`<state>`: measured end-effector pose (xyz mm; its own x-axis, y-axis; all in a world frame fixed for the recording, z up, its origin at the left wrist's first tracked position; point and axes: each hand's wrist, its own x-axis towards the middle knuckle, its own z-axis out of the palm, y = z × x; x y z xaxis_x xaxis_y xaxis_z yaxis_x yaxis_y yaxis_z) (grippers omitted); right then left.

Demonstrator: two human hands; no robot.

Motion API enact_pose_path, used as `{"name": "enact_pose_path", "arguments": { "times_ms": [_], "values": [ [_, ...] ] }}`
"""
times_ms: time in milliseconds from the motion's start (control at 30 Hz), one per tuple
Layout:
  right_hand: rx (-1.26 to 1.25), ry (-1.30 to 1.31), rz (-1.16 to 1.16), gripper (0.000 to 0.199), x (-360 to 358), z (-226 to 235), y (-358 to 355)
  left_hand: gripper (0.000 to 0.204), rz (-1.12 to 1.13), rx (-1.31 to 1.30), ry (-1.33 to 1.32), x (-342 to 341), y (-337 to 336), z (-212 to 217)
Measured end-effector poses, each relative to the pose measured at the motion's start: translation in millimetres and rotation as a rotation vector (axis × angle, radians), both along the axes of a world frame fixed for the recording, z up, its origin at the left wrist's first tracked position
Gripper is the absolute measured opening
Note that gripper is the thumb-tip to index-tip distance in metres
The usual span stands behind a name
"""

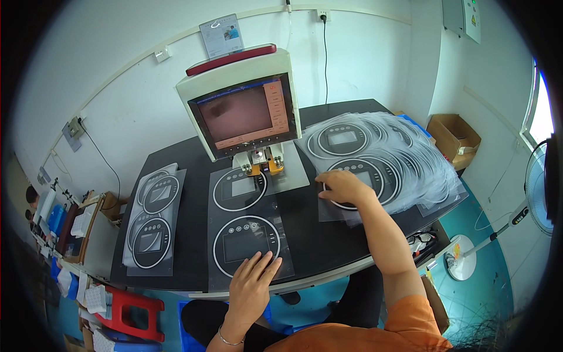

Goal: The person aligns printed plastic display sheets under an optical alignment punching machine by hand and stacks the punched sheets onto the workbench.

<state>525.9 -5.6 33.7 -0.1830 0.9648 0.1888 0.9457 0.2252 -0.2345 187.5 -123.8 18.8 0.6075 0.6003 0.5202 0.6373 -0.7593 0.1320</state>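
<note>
My left hand (251, 290) lies palm down, fingers extended and slightly apart on the near disc of a clear printed sheet (249, 212); nothing is pinched there, and the flat contact probably steadies the sheet against sliding. My right hand (345, 186) reaches to the right, fingers bent over the near left part of a fanned pile (404, 161) of like sheets; whether thumb and forefinger grip a film, I cannot tell. The sheet under my left hand lies lengthwise on the black table (193, 226), its far end by the yellow fixture (274, 166), presumably to bring the far disc in line with it. Above that, the monitor (237, 114) faces me, likely for easy viewing. A neater stack (155, 220) lies at the left, well apart from the pile, perhaps to avoid mixing.
</note>
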Motion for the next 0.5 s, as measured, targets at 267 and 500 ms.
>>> {"name": "enact_pose_path", "arguments": {
  "times_ms": [267, 500],
  "values": [
    [-0.015, 0.018, -0.036, 0.048, -1.6, 3.4, 1.2, 0.033, 0.005, 0.0, 0.007, -1.7, 0.1, -2.8],
    [-0.049, 0.009, -0.046, 0.048, -3.9, 7.2, 1.6, 0.032, -0.051, -0.057, 0.067, -5.7, 7.5, 13.1]
  ]
}}
